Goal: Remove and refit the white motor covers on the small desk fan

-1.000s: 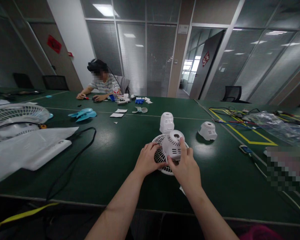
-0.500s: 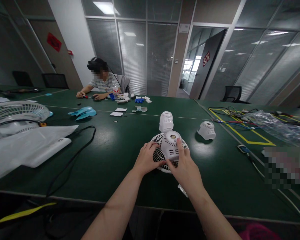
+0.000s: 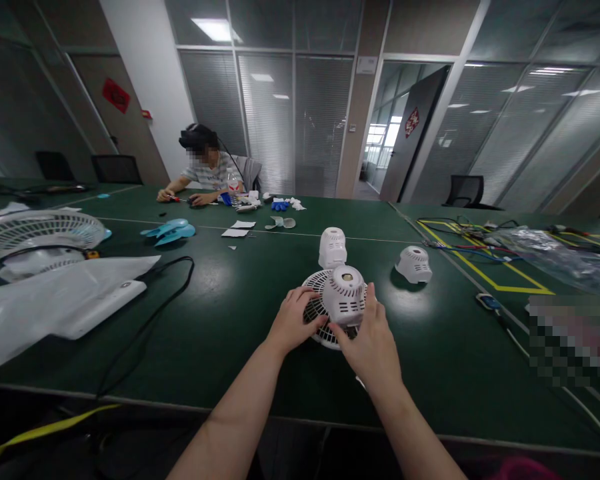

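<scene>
A white fan grille [image 3: 316, 307] lies on the green table in front of me, with a white slotted motor housing [image 3: 347, 293] on top of it. My left hand [image 3: 296, 317] curls over the grille's left side, its thumb close to the housing's lower edge. Against the housing's right side is my right hand [image 3: 373, 340], fingers up along it and thumb at its front base. Just behind the grille stands a second white housing [image 3: 333, 247]. A third housing [image 3: 414, 264] sits apart to the right. My fingers partly hide the grille's rim.
At left are a larger fan grille [image 3: 40, 230], a white plastic bag [image 3: 55, 293], a black cable [image 3: 155, 310] and blue fan blades [image 3: 170, 230]. A person [image 3: 207, 167] sits across the table, holding a red tool. Wires and clear plastic [image 3: 535, 250] lie at right.
My right index finger has come off the housing's top and moved down to its right side. My left hand stays about where it was. The view has tilted slightly.
</scene>
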A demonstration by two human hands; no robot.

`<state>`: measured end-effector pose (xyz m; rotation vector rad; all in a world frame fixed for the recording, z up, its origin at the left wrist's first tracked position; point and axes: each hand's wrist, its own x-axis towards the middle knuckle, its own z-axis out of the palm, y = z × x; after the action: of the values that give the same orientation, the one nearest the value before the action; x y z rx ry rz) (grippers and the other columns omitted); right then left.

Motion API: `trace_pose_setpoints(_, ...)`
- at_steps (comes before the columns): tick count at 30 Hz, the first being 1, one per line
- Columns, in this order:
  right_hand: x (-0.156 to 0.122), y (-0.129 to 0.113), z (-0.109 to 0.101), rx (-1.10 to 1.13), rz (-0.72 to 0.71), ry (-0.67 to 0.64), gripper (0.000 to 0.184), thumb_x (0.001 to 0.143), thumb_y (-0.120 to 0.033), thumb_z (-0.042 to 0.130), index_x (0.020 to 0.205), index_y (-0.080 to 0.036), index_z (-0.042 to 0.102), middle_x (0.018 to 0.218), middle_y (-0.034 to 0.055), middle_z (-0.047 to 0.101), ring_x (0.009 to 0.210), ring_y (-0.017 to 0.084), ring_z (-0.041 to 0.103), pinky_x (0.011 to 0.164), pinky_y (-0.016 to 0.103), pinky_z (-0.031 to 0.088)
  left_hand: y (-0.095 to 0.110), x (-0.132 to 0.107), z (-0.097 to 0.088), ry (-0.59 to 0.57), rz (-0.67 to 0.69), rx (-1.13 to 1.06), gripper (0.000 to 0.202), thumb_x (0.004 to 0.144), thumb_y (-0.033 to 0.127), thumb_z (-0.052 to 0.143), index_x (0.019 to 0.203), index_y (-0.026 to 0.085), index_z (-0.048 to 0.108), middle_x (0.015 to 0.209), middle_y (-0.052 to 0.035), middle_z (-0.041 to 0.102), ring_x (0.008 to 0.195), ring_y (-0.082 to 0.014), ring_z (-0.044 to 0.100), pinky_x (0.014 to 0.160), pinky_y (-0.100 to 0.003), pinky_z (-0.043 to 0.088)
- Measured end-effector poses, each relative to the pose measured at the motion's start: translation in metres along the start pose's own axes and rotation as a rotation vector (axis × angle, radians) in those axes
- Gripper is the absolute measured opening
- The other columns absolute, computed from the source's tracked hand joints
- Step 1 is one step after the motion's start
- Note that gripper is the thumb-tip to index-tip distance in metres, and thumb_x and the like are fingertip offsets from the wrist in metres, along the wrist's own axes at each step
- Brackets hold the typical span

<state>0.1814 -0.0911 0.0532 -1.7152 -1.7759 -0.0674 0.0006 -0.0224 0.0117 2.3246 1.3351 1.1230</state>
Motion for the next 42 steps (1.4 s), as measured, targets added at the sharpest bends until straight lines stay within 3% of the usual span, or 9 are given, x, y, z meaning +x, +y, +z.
trace_pose_setpoints(6, 0.005, -0.001, 0.012, 0.022, 0.005, 0.034, 0.099, 0.078, -0.044, 0.064, 0.152, -0.015, 0.004, 0.135, 0.0192, 0.043, 0.123, 0.035, 0.045, 0.099, 0.05, 0.042, -0.006, 0.002, -0.002, 0.125, -0.046, 0.022, 0.025, 0.087, 0.028, 0.055, 0.112, 0.024, 0.058, 0.115, -0.0047, 0.058, 0.111, -0.0227, 0.051, 0.098, -0.041, 0.043)
trace_pose_setpoints(10, 0.009, 0.021, 0.006, 0.069, 0.032, 0.035, 0.097, 0.077, -0.039, 0.064, 0.152, -0.016, 0.007, 0.135, 0.0172, 0.046, 0.122, 0.033, 0.048, 0.099, 0.049, 0.043, -0.008, 0.002, -0.002, 0.142, -0.082, 0.04, 0.022, 0.087, 0.025, 0.055, 0.108, 0.024, 0.059, 0.112, -0.0041, 0.059, 0.109, -0.0222, 0.052, 0.096, -0.041, 0.044)
trace_pose_setpoints(14, 0.01, 0.073, -0.02, 0.053, 0.074, 0.063, 0.099, 0.073, -0.044, 0.065, 0.151, -0.013, 0.012, 0.136, 0.0196, 0.047, 0.12, 0.034, 0.051, 0.097, 0.048, 0.044, -0.006, 0.001, -0.002, 0.106, -0.121, 0.052, 0.02, 0.087, 0.024, 0.053, 0.106, 0.024, 0.06, 0.113, -0.0043, 0.059, 0.11, -0.0232, 0.053, 0.096, -0.043, 0.045)
trace_pose_setpoints(21, 0.001, 0.192, -0.086, -0.098, 0.306, 0.167, 0.111, 0.065, -0.056, 0.067, 0.151, -0.011, 0.013, 0.138, 0.0256, 0.045, 0.115, 0.041, 0.054, 0.085, 0.05, 0.047, -0.004, 0.002, -0.001, 0.035, -0.142, 0.042, 0.023, 0.087, 0.025, 0.052, 0.109, 0.026, 0.059, 0.116, -0.0047, 0.057, 0.113, -0.0248, 0.053, 0.094, -0.046, 0.047)
trace_pose_setpoints(25, -0.009, 0.231, -0.106, -0.139, 0.333, 0.198, 0.11, 0.068, -0.06, 0.063, 0.152, -0.011, 0.012, 0.142, 0.0273, 0.04, 0.122, 0.042, 0.049, 0.086, 0.05, 0.046, -0.003, 0.003, 0.0, 0.022, -0.144, 0.044, 0.023, 0.087, 0.025, 0.052, 0.109, 0.026, 0.059, 0.117, -0.0045, 0.057, 0.114, -0.0246, 0.052, 0.095, -0.046, 0.047)
trace_pose_setpoints(31, 0.003, 0.218, -0.119, -0.247, 0.151, 0.331, 0.09, 0.076, -0.056, 0.056, 0.148, -0.011, 0.026, 0.135, 0.0246, 0.048, 0.123, 0.042, 0.047, 0.098, 0.055, 0.039, -0.007, 0.003, 0.004, 0.033, -0.12, 0.057, 0.023, 0.086, 0.023, 0.053, 0.108, 0.026, 0.06, 0.116, -0.0039, 0.058, 0.113, -0.0238, 0.052, 0.097, -0.045, 0.046)
trace_pose_setpoints(36, 0.058, 0.172, -0.122, -0.307, 0.024, 0.576, 0.086, 0.076, -0.046, 0.061, 0.145, -0.009, 0.027, 0.137, 0.0232, 0.045, 0.127, 0.038, 0.041, 0.105, 0.053, 0.032, -0.01, 0.003, 0.007, 0.017, -0.127, 0.055, 0.024, 0.086, 0.023, 0.053, 0.109, 0.026, 0.06, 0.118, -0.0042, 0.057, 0.114, -0.0241, 0.053, 0.096, -0.045, 0.046)
trace_pose_setpoints(39, 0.107, 0.154, -0.097, -0.134, 0.013, 0.502, 0.085, 0.073, -0.04, 0.061, 0.144, -0.009, 0.024, 0.14, 0.0203, 0.041, 0.129, 0.032, 0.04, 0.105, 0.047, 0.033, -0.01, 0.003, 0.006, -0.002, -0.13, 0.048, 0.024, 0.086, 0.024, 0.053, 0.109, 0.027, 0.06, 0.118, -0.0043, 0.057, 0.114, -0.0244, 0.053, 0.095, -0.045, 0.047)
trace_pose_setpoints(42, 0.154, 0.152, -0.058, -0.006, 0.247, 0.3, 0.08, 0.073, -0.036, 0.06, 0.141, -0.009, 0.027, 0.135, 0.0184, 0.044, 0.127, 0.027, 0.041, 0.105, 0.035, 0.033, -0.01, 0.003, 0.005, -0.004, -0.13, 0.032, 0.024, 0.086, 0.024, 0.053, 0.108, 0.027, 0.06, 0.118, -0.0044, 0.057, 0.114, -0.0245, 0.054, 0.094, -0.045, 0.048)
